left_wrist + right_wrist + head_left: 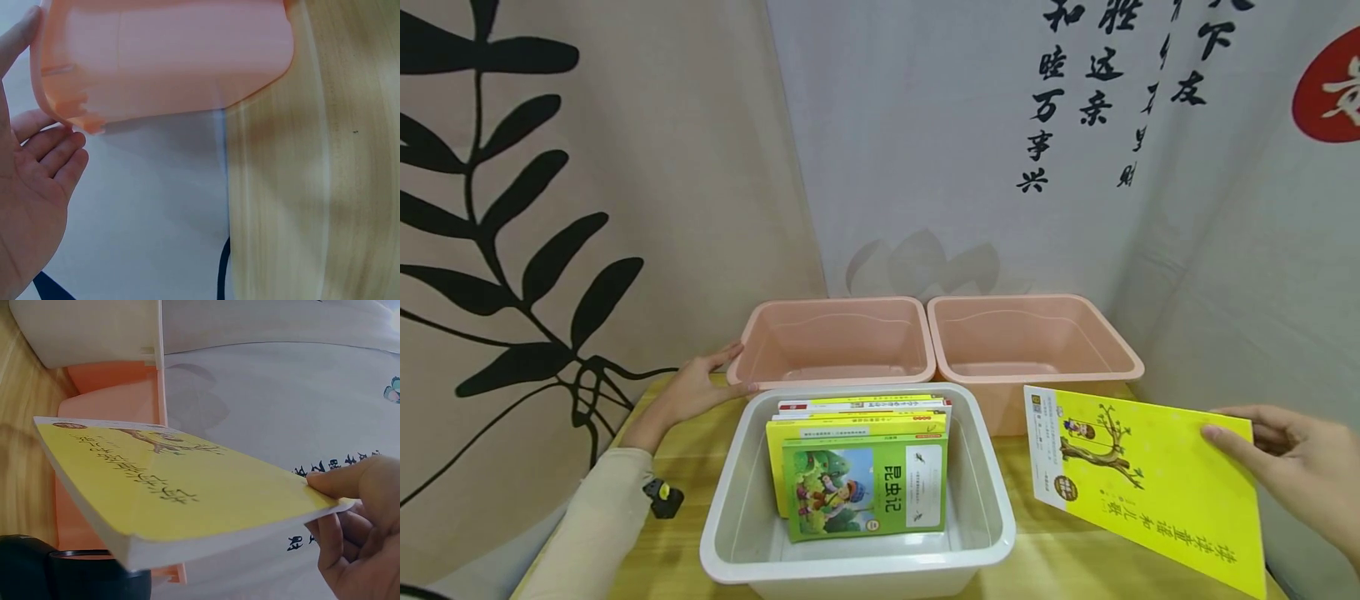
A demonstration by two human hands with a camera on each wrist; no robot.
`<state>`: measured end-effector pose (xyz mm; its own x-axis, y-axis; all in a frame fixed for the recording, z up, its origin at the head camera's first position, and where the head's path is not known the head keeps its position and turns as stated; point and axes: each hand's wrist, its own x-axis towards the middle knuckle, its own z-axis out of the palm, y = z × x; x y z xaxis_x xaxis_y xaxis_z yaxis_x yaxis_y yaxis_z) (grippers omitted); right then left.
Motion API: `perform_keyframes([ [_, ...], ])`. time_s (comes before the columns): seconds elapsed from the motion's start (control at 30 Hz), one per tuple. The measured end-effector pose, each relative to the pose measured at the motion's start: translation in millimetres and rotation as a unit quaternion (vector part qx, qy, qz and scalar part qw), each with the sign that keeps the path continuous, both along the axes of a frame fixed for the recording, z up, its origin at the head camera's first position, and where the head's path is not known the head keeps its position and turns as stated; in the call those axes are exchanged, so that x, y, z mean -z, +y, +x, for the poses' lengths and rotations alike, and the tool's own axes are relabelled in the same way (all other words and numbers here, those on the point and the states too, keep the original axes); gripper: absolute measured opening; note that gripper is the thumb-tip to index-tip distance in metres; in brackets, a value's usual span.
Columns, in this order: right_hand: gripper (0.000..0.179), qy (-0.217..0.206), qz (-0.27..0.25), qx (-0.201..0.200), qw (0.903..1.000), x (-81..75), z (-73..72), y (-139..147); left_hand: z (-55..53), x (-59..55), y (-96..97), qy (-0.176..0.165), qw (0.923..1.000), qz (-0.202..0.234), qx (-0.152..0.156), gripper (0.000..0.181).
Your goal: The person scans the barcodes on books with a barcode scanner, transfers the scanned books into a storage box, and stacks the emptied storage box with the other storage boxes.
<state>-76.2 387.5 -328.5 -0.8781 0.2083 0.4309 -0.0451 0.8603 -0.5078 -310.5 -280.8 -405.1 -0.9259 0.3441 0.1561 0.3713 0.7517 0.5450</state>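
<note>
My right hand [1288, 458] pinches a yellow book [1150, 483] by its edge, thumb on the cover and fingers behind. Its cover has a tree drawing and printed characters, turned upside down in the head view. At the back left, my left hand [692, 387] rests against the left end of a pink bin [835, 312], thumb and fingers spread along its rim. In the left wrist view those fingers [53, 150] look relaxed at the rim's corner. A pale grey bin [857, 571] in front holds several books, with a green book [868, 487] foremost.
Another pink bin [1037, 367] stands beside the first at the back right. All the bins are on a wood-grain table [681, 500]. Behind hangs a pale cloth [925, 125] with black characters. A dark rounded object [75, 572] shows low in the right wrist view.
</note>
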Motion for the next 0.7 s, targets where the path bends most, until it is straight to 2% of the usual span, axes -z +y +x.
perform_keyframes([
  [0.13,0.036,-0.013,0.013,0.013,0.9997,5.5,0.7,3,0.1,-1.6,0.2,-0.002,1.0,0.001,0.0,0.097],
  [0.27,0.045,-0.062,0.015,0.024,0.9977,9.5,0.3,7,0.0,-0.9,-0.5,-0.004,1.0,0.0,0.0,0.097],
  [0.4,0.045,-0.099,0.01,0.023,0.9948,13.4,-0.2,7,-0.2,0.7,-1.1,-0.004,1.0,-0.001,0.001,0.096],
  [0.7,0.048,-0.124,0.011,0.034,0.9916,13.9,-2.7,8,0.2,1.1,-0.5,-0.009,0.9999,-0.002,-0.006,0.097],
])
